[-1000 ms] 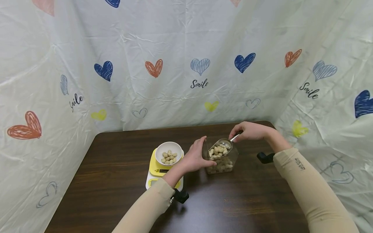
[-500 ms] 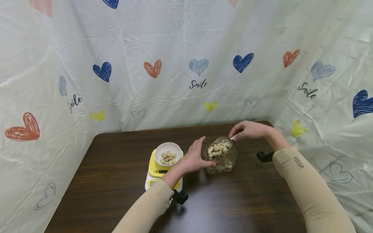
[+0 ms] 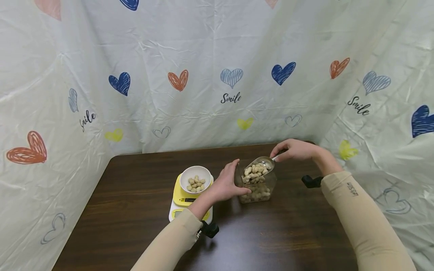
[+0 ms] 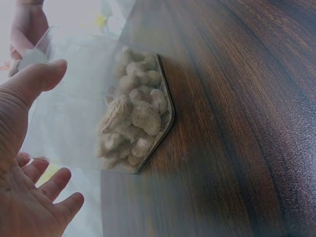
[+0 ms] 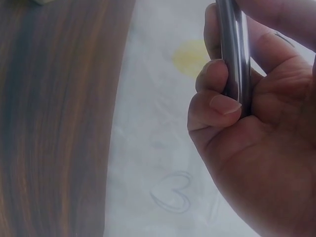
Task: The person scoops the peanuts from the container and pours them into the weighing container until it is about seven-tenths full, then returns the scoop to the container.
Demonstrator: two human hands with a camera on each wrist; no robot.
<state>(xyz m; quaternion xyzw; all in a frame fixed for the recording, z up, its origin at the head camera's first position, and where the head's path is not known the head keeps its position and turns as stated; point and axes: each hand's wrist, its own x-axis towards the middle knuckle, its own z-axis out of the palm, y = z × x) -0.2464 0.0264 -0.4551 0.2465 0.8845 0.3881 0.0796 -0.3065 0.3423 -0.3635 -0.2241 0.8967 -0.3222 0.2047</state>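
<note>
Right hand (image 3: 295, 149) gripped the metal scoop (image 3: 266, 162) by its handle, fingers closed round the shaft; peanuts (image 3: 255, 171) loaded the scoop's front. From that hand the scoop lay left and a bit toward the person, at the mouth of the transparent container (image 4: 74, 108). Long axis slanted: handle end up at far right, lip down at near left, aimed roughly at the container's left wall. Left hand (image 3: 225, 183) held that side, thumb along the near wall, other fingers loosely spread round the back. Lip inside the rim or just over it: couldn't tell through the see-through wall.

White bowl (image 3: 203, 171), peanuts in it too, sat on the yellow-and-white scale (image 3: 178, 195), left of the container. Left hand was nearer the bowl and stood between bowl and container; left arm (image 3: 181, 231) overlapped the scale's near right corner in the head view. The line from scoop to bowl had 2 rims on it, plus the left hand. Back edge of the table (image 3: 288, 233) and the curtain (image 3: 203, 113) were near, behind the container; more room lay on the near side and right.
</note>
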